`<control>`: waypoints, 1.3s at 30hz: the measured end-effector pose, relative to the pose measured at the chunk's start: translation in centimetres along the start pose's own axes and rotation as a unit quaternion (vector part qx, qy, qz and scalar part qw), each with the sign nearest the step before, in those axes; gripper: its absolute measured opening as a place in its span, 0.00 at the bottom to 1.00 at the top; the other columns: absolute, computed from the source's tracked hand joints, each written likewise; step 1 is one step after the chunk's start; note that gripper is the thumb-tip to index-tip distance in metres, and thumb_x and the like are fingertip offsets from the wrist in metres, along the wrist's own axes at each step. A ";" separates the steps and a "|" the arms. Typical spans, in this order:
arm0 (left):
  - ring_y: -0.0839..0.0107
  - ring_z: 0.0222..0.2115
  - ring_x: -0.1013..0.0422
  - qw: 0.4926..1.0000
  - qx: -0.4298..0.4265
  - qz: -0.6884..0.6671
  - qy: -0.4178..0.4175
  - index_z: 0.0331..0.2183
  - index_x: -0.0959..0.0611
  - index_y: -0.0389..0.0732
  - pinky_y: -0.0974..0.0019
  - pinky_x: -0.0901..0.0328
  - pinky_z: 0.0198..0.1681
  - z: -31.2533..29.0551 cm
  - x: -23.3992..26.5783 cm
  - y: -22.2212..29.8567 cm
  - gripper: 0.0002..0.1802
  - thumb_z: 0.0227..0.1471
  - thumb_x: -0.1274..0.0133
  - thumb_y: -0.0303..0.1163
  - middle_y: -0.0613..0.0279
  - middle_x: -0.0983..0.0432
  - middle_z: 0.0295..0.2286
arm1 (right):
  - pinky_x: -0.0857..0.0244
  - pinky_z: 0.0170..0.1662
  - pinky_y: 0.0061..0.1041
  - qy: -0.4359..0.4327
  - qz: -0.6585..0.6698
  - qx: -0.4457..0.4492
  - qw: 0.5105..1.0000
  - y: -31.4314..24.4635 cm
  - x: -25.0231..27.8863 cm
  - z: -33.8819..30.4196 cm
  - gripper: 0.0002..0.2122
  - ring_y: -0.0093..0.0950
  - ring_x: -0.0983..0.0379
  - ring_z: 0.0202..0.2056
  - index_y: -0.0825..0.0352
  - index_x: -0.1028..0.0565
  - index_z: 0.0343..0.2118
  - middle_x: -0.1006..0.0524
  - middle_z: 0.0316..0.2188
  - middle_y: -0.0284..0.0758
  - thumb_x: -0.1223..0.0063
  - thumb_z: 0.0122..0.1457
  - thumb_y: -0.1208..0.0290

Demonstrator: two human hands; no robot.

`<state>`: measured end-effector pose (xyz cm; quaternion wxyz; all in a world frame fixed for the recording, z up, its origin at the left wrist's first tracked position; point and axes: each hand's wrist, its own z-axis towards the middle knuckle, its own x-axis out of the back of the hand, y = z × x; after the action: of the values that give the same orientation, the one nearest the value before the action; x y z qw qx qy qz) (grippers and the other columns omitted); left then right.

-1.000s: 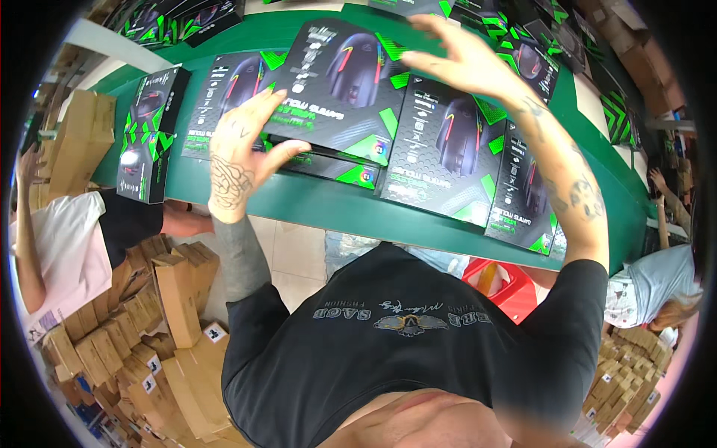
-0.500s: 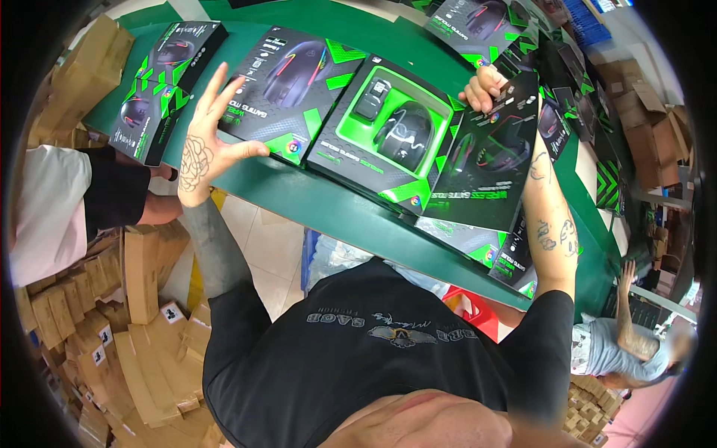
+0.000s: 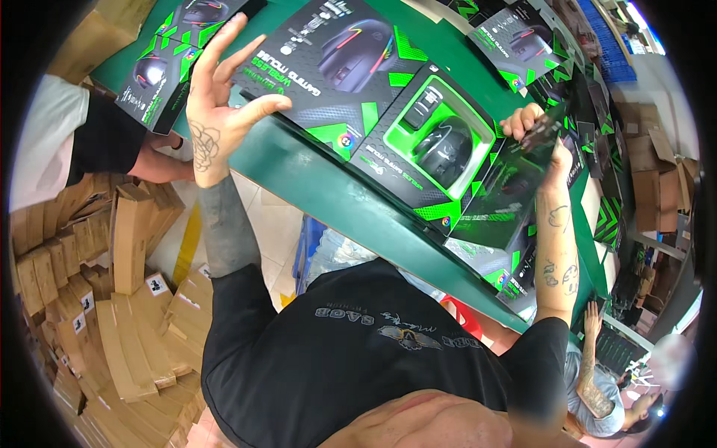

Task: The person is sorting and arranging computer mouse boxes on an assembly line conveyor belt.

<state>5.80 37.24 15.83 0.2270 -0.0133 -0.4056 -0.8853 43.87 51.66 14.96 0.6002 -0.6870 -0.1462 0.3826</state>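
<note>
A gaming mouse box lies on the green table, its window showing a black mouse and a small dark piece in a bright green insert. To its left, joined edge to edge, lies a printed cover panel. My left hand is open, fingers spread, beside that panel's left edge; its thumb overlaps the edge, and I cannot tell whether it touches. On the other side, my right hand grips a glossy dark panel by its upper part, holding it tilted over the box's right side.
More mouse boxes stand at the far left, and others are piled at the back right. Flattened cartons cover the floor at left. One person stands at the left, another at the lower right.
The dark panel in my right hand has tipped steeper and shows more edge-on. The whole view has shifted, with the boxes now further right and higher. My left hand stays spread.
</note>
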 end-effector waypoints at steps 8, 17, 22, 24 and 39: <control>0.58 0.44 0.32 0.967 -0.078 0.128 -0.206 0.48 0.30 0.38 0.65 0.34 0.45 -2.9 -13.8 7.1 0.35 0.29 0.47 0.23 0.51 0.32 0.44 | 0.54 0.58 0.29 0.214 -0.299 -0.039 0.929 -3.0 -0.2 -9.0 0.30 0.32 0.43 0.54 0.69 0.43 0.55 0.37 0.51 0.43 0.49 0.46 0.72; 0.65 0.37 0.28 0.964 -0.106 0.176 -0.168 0.44 0.26 0.36 0.72 0.32 0.34 -3.8 -17.0 10.3 0.23 0.41 0.50 0.23 0.53 0.28 0.40 | 0.48 0.54 0.26 0.419 -0.405 -0.093 0.807 -6.2 5.7 -27.7 0.22 0.30 0.39 0.51 0.68 0.41 0.53 0.35 0.48 0.42 0.55 0.54 0.77; 0.50 0.52 0.45 0.922 0.120 0.311 0.198 0.54 0.49 0.31 0.57 0.44 0.51 -2.0 -9.5 5.6 0.41 0.43 0.46 0.26 0.41 0.50 0.53 | 0.46 0.52 0.24 0.440 -0.476 -0.100 0.755 -5.8 7.9 -29.2 0.20 0.28 0.37 0.48 0.68 0.39 0.52 0.34 0.46 0.40 0.55 0.55 0.77; 0.49 0.53 0.46 0.871 0.116 0.419 0.227 0.54 0.44 0.34 0.55 0.48 0.54 -2.3 -5.1 5.1 0.38 0.44 0.45 0.30 0.42 0.48 0.52 | 0.45 0.53 0.28 0.388 -0.647 -0.152 0.638 -6.3 7.7 -28.5 0.21 0.33 0.37 0.49 0.70 0.38 0.51 0.34 0.47 0.43 0.51 0.54 0.71; 0.76 0.45 0.37 0.768 0.636 -0.035 0.073 0.52 0.37 0.34 0.72 0.45 0.49 -25.3 18.4 11.0 0.28 0.51 0.51 0.32 0.62 0.33 0.45 | 0.45 0.51 0.19 0.168 -0.308 -0.268 0.897 0.9 14.1 -12.6 0.27 0.22 0.37 0.46 0.74 0.43 0.55 0.32 0.47 0.37 0.49 0.54 0.67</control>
<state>-2.11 5.49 10.53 0.1816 0.2130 -0.8580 -0.4307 61.86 51.84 9.04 0.4966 -0.7966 -0.3447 0.0037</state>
